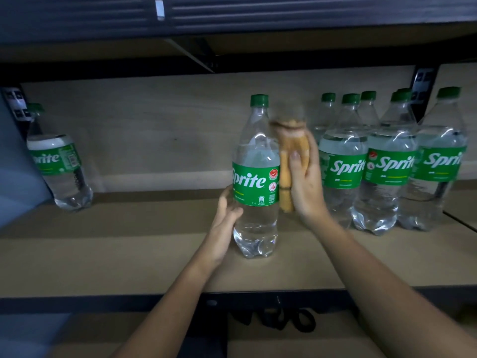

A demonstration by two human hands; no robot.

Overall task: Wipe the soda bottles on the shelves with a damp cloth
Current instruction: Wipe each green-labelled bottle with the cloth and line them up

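a clear sprite bottle [255, 177] with a green cap and green label stands upright near the middle of the wooden shelf [129, 254], a little nearer than the other bottles. the person's left hand [224, 220] rests against the bottle's lower left side, just below the label, with its fingers reaching round behind the bottle; the fingertips are hidden, so how tightly they curl cannot be told. the right hand [304, 182] holds an orange-yellow cloth [289, 161] pressed against the bottle's right side at shoulder and label height, thumb laid on the front of the cloth and fingers wrapped behind it. the upper end of the cloth is blurred.

just to the right, a group of sprite bottles [387, 164] stands upright in close rows, touching one another, toward the far right of the shelf. far to the left, well apart from the rest, a single bottle [59, 166] appears tilted near the shelf's left upright. a darker upper shelf [232, 19] runs across the top, and the black front rail [103, 303] of the shelf crosses below the forearms.
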